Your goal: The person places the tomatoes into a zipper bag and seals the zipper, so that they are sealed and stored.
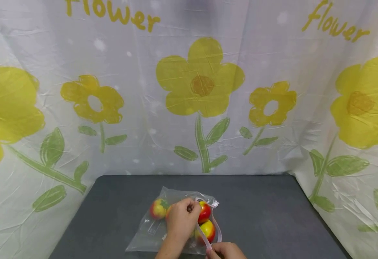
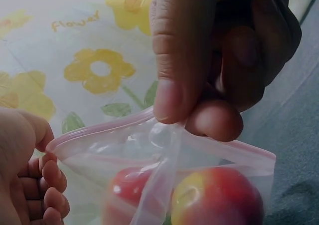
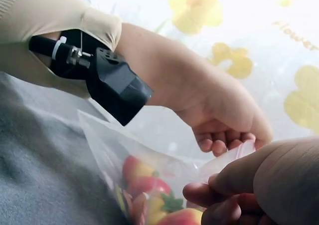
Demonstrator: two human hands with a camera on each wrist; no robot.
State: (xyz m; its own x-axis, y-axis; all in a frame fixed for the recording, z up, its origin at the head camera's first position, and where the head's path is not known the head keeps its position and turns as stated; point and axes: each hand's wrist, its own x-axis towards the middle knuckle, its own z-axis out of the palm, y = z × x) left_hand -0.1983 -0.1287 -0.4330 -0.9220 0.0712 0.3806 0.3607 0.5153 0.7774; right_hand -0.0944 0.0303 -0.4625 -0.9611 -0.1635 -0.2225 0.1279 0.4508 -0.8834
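Observation:
A clear zip-lock bag (image 1: 150, 233) lies on the dark table, holding several red-and-yellow fruits that look like apples (image 1: 209, 231). Between thumb and forefinger, my left hand (image 1: 180, 219) pinches the bag's zip rim on its left side. Nearer the front edge, my right hand (image 1: 226, 250) pinches another spot of the rim; it is partly cut off by the frame. In the left wrist view the zip strip (image 2: 102, 127) runs from my left fingers to my right hand (image 2: 224, 50). The right wrist view shows fruits (image 3: 148, 185) through the plastic, with a green leafy part among them.
A dark grey table (image 1: 260, 208) spreads beneath the bag. White sheeting with yellow flowers (image 1: 200, 81) hangs behind it and along both sides. A black wrist camera (image 3: 119, 88) is strapped to my left forearm, over the bag.

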